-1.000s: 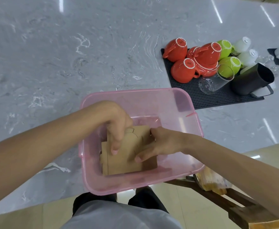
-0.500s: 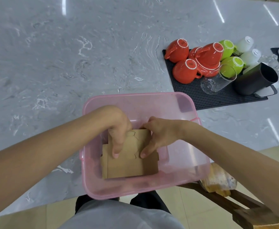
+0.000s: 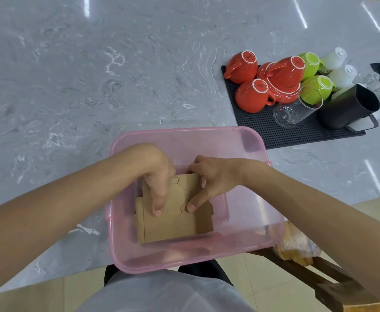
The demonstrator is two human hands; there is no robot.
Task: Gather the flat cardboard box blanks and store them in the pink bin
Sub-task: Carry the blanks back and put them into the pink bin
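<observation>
We have both hands down inside the translucent pink plastic bin [image 3: 247, 140], which sits at the near edge of the grey marbled stone counter [image 3: 94, 75] and overhangs it slightly toward us. The flat brown cardboard box blanks [image 3: 175, 224] lie as a stack on the bin's floor, toward its left side. Our left hand [image 3: 155, 174] curls over the stack's far left part, fingers pointing down and pressing on the top blank. Our right hand [image 3: 209, 179] rests on the far right corner, thumb along the far edge and a fingertip pressed on the top face. Neither hand is closed around the cardboard; both are loosely bent and lie on it.

Beyond the bin to the right, a black perforated rubber mat [image 3: 281, 134] carries upturned red ceramic cups [image 3: 252, 96], lime green cups [image 3: 315, 88], a clear drinking glass [image 3: 295, 109] on its side and a black jug [image 3: 351, 106]. A wooden chair frame [image 3: 319, 282] shows at lower right.
</observation>
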